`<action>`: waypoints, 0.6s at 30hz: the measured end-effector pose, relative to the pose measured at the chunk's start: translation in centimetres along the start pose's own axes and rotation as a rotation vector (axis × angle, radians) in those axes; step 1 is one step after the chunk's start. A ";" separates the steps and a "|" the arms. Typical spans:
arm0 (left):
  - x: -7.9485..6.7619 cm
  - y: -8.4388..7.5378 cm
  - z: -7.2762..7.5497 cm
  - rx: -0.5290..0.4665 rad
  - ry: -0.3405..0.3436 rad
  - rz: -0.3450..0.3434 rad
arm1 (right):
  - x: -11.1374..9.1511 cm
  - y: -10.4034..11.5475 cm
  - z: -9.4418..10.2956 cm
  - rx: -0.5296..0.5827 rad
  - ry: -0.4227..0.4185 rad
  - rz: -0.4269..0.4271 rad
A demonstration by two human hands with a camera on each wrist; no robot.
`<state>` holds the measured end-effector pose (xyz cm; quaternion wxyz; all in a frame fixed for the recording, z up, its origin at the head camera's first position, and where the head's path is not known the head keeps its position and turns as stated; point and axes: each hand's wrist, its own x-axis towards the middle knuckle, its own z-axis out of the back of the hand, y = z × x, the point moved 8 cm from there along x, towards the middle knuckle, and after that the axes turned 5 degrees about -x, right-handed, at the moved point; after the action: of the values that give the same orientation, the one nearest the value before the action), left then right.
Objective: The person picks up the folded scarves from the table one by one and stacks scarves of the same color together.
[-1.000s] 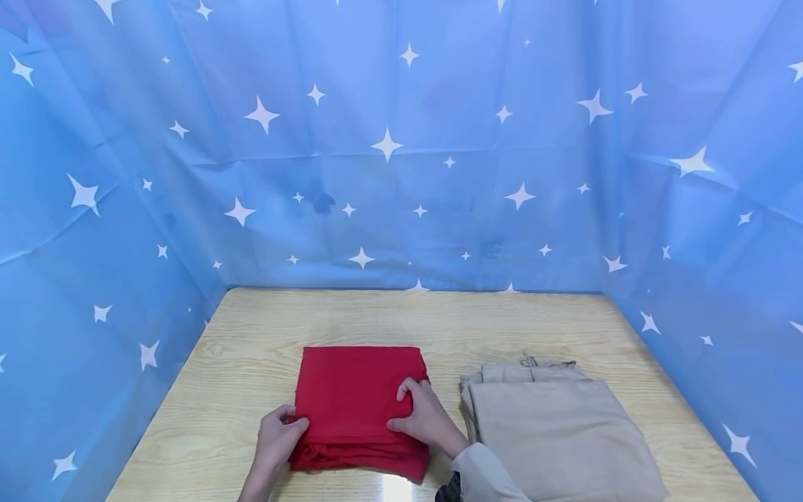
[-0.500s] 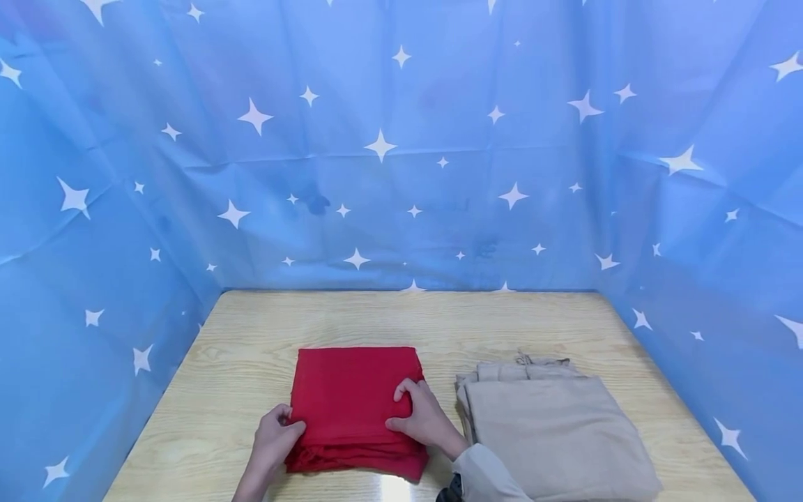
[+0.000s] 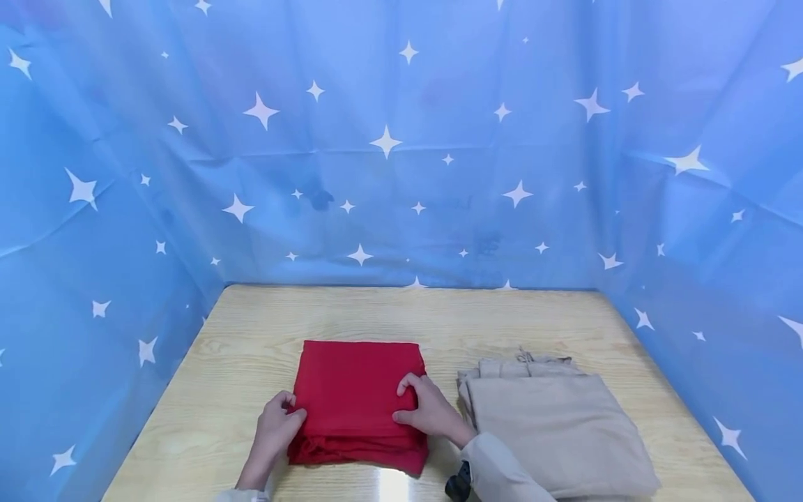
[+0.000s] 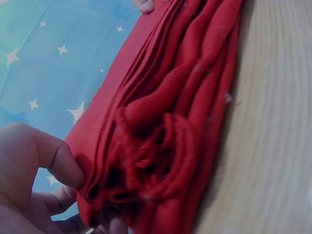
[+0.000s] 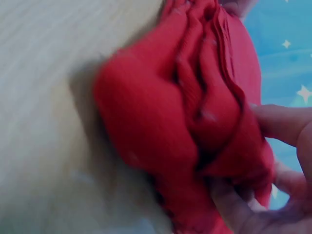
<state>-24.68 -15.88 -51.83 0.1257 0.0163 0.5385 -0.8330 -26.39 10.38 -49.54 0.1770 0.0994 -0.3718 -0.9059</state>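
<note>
A red folded garment [image 3: 357,390] lies in layers near the front middle of the table. In the head view my left hand [image 3: 276,425] grips its left side and my right hand [image 3: 433,411] grips its right side. The left thumb [image 4: 61,158] presses on the top layers, while other fingers go beneath them. A red cord [image 4: 178,156] hangs looped at that edge. Likewise, the right thumb [image 5: 282,122] lies over the upper layers with fingers tucked under the fold. Lower layers rest on the table. The fingertips under the cloth are partly hidden.
A beige folded garment [image 3: 558,425] with a small cord lies to the right, beside my right forearm. Blue curtains [image 3: 401,174] with white stars stand behind and on both sides of the wooden table [image 3: 401,314].
Both hands keep their hold on the red garment's sides. The forearms sit slightly higher in the head view, and a bit of left sleeve now shows. The camera has shifted slightly.
</note>
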 end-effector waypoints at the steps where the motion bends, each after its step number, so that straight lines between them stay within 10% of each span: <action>1: 0.1 -0.4 0.1 0.008 -0.004 -0.016 | 0.1 0.0 0.3 -0.006 0.015 0.012; 9: 1.8 -3.4 0.1 0.088 0.006 -0.145 | 0.8 0.2 3.0 -0.104 0.112 0.121; 18: 4.9 -8.1 0.2 0.256 0.088 -0.233 | 3.6 0.4 9.7 -0.307 0.007 0.138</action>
<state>-31.27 -13.90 -45.35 0.0016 0.0063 0.4311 -0.9023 -32.65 14.91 -42.64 0.2532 0.0486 -0.2341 -0.9374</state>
